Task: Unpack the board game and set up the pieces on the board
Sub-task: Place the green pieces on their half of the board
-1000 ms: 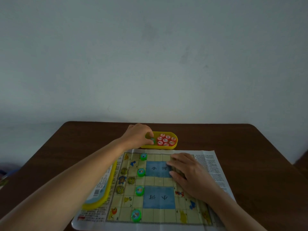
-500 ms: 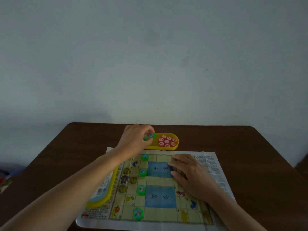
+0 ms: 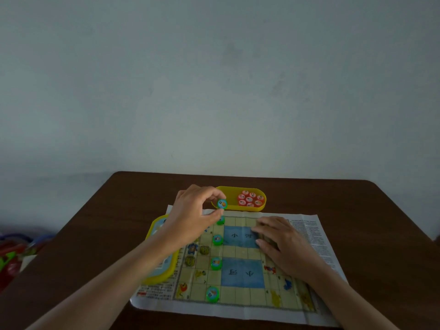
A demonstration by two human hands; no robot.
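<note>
A paper game board (image 3: 240, 252) with yellow squares and two blue river blocks lies on the brown table. Several green pieces stand in a column on its left side, among them one near the front edge (image 3: 212, 293) and one mid-board (image 3: 216, 263). My left hand (image 3: 195, 210) pinches a green piece (image 3: 222, 204) between thumb and fingertips, lifted above the board's far left corner. My right hand (image 3: 283, 246) lies flat on the board's right half, fingers straight. Behind the board, a yellow oval tray (image 3: 228, 194) holds several red pieces (image 3: 251, 199).
A yellow-rimmed box lid (image 3: 154, 234) lies under the board's left edge. Printed rules fill the sheet's right margin (image 3: 314, 239). Colourful items (image 3: 12, 256) sit off the table at the far left. Bare table (image 3: 369, 222) stretches to the right.
My left hand has come out of the yellow tray holding a green piece and moved back toward the board's far left corner. My right hand has stayed flat on the board.
</note>
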